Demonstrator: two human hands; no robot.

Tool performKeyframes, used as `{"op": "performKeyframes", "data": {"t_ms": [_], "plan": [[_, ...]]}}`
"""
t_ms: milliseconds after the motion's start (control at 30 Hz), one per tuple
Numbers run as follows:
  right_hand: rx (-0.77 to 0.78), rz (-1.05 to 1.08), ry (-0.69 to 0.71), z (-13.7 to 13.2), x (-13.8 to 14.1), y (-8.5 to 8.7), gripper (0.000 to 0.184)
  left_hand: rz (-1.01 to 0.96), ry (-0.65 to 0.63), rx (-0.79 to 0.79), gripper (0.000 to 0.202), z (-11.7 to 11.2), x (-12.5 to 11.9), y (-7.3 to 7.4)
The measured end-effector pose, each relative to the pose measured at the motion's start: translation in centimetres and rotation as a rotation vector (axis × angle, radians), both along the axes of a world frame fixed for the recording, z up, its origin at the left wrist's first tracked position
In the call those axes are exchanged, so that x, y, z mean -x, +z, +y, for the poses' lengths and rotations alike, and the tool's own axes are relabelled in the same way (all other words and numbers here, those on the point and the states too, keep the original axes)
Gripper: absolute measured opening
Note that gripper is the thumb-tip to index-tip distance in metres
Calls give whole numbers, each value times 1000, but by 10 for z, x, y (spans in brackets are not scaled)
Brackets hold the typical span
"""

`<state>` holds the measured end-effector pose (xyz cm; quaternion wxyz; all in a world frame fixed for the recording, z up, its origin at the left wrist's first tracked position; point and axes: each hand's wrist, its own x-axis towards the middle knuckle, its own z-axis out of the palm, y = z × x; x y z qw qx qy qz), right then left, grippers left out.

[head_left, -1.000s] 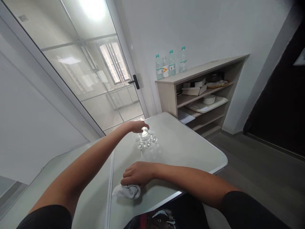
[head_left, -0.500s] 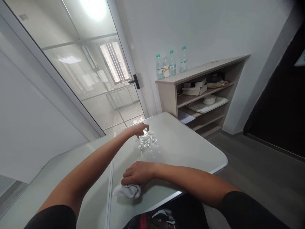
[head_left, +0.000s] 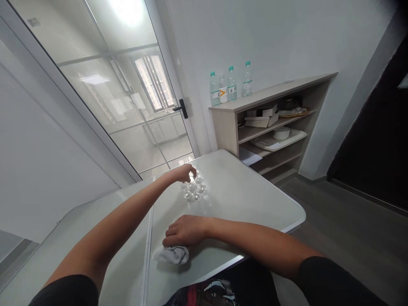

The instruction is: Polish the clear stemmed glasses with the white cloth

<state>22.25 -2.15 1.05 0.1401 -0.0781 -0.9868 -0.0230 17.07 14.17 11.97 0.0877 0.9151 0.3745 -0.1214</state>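
Small clear stemmed glasses (head_left: pixel 196 196) stand bunched together on the pale table (head_left: pixel 245 191), beyond the middle of my view. My left hand (head_left: pixel 186 172) reaches over the back of the bunch, fingers curled round one of the glasses; that glass is partly hidden by the hand. Nearer to me, my right hand (head_left: pixel 185 230) rests on the table, closed over a crumpled white-grey cloth (head_left: pixel 174 255). Part of the cloth sticks out below the fingers.
A low wooden shelf unit (head_left: pixel 223 127) stands beyond the table, with several plastic bottles (head_left: pixel 232 85) on top and boxes, a tray (head_left: pixel 295 138) and a white bowl (head_left: pixel 281 133) inside. A glass door (head_left: pixel 127 106) with a black handle (head_left: pixel 182 109) is at the back left.
My left hand has shifted slightly left, and the glasses at the right of the bunch have moved a little left, closer to the others. My right hand stays on the cloth.
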Motion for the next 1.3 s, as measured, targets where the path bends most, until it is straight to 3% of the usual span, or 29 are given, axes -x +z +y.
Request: {"op": "performKeyframes", "data": {"t_ms": [233,533,700,1067,1167,1300], "plan": [[-56,32,-1,-1,1,-1,26,-11,-47,26,33,-3,26,11],[-47,39,31,2,3,-10,24,-15,-47,37,26,-6,81,21],[12,32,18,-1,2,-9,21,11,-55,-25,27,-16,119,37],[98,58,28,-5,9,-14,18,39,208,-60,26,-55,234,73],[107,63,11,-5,9,-16,18,52,298,-52,24,-63,263,71],[113,54,-6,-5,10,-17,18,60,395,1,26,-69,295,54]]}}
